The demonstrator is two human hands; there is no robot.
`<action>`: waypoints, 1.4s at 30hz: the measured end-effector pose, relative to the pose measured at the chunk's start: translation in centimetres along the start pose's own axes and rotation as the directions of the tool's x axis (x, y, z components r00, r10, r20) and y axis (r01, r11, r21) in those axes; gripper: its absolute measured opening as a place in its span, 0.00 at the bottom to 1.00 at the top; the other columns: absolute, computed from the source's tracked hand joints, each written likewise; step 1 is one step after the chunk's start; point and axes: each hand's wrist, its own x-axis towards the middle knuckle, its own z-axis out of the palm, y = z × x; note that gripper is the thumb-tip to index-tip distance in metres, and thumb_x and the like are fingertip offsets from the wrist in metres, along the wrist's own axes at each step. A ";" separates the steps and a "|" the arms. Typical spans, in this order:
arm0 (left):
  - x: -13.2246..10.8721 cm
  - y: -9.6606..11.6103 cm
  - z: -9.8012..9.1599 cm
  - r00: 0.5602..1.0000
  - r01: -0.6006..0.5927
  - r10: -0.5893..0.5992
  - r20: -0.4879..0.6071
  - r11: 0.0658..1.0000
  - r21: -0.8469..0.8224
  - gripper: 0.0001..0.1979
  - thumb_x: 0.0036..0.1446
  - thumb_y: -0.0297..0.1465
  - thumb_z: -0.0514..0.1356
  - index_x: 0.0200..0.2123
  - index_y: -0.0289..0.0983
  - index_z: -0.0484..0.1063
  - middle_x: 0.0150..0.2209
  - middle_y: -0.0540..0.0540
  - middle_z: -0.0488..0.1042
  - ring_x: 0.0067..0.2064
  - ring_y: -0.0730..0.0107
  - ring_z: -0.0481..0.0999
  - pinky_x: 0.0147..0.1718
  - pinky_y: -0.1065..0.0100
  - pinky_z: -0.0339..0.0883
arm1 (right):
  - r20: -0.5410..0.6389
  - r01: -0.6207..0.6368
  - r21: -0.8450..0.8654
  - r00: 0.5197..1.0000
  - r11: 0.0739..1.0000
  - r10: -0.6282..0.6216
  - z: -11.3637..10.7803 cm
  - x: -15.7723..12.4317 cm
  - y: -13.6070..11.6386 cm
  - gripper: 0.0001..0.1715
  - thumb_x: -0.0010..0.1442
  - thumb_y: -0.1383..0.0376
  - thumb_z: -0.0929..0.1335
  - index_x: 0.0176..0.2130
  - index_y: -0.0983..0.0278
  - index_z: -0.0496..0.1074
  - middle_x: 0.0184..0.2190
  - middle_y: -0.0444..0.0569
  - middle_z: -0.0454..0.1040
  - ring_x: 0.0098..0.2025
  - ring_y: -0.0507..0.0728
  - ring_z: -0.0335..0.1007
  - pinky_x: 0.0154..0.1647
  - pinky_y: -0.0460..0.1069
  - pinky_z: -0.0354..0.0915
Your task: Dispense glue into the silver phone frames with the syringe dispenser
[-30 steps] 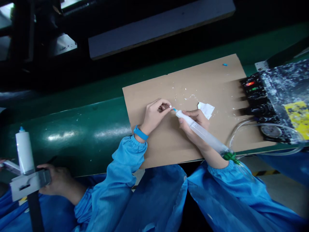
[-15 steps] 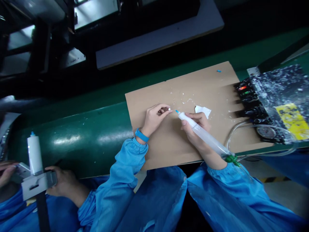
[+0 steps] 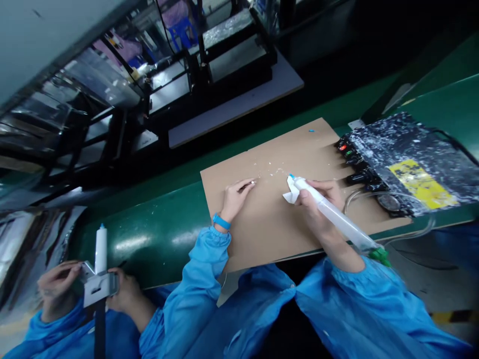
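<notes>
My right hand grips a long clear glue syringe with a blue tip, which points at a crumpled white paper scrap on the cardboard sheet. A green fitting and a clear hose leave the syringe's rear end near my wrist. My left hand rests on the cardboard to the left, its fingers pinched on a tiny dark part with a white end. A blue band sits on my left wrist.
A black dispenser box with lit buttons, a gauge and a yellow label stands at the right. The green conveyor belt runs under the cardboard. At the lower left a co-worker's hands hold a white syringe in a bracket.
My head has tilted up and the view widened. The syringe tip moved right, away from my left hand, and now meets the white paper scrap. My left hand stayed pinched on the small part.
</notes>
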 end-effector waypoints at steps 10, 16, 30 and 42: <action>0.0 0.7 0.0 0.999 0.030 -0.030 -0.033 1.000 0.005 0.17 0.70 0.46 0.72 0.53 0.41 0.86 0.48 0.42 0.90 0.53 0.54 0.91 0.58 0.54 0.86 | -0.077 0.050 -0.006 0.996 0.999 -0.050 -3.4 0.4 -0.1 0.20 0.71 0.49 0.81 0.49 0.59 0.78 0.27 0.45 0.79 0.22 0.58 0.77 0.21 0.51 0.69; -0.1 0.6 0.2 0.996 0.055 -0.057 -0.071 0.998 -0.028 0.19 0.66 0.50 0.74 0.44 0.40 0.80 0.42 0.43 0.89 0.51 0.54 0.92 0.52 0.58 0.86 | -0.097 0.004 -0.116 0.995 0.993 -0.015 -5.1 -0.4 1.4 0.23 0.70 0.45 0.80 0.50 0.59 0.79 0.31 0.47 0.79 0.25 0.59 0.77 0.23 0.53 0.69; 2.8 6.7 -3.0 0.999 0.040 -0.042 0.027 0.997 0.061 0.16 0.61 0.47 0.77 0.40 0.40 0.86 0.41 0.42 0.88 0.45 0.58 0.88 0.49 0.58 0.85 | -0.132 -0.062 -0.127 0.990 0.990 0.045 -8.1 -0.5 2.8 0.20 0.66 0.51 0.80 0.50 0.60 0.81 0.39 0.52 0.85 0.26 0.57 0.78 0.24 0.50 0.72; 6.2 15.7 -3.9 0.978 0.077 -0.091 0.188 0.994 0.077 0.21 0.57 0.50 0.81 0.42 0.39 0.88 0.40 0.41 0.88 0.43 0.56 0.90 0.47 0.57 0.89 | -0.075 -0.094 -0.110 0.993 0.989 0.086 -8.4 -0.3 0.7 0.18 0.67 0.52 0.80 0.48 0.59 0.80 0.38 0.53 0.86 0.26 0.59 0.78 0.23 0.51 0.72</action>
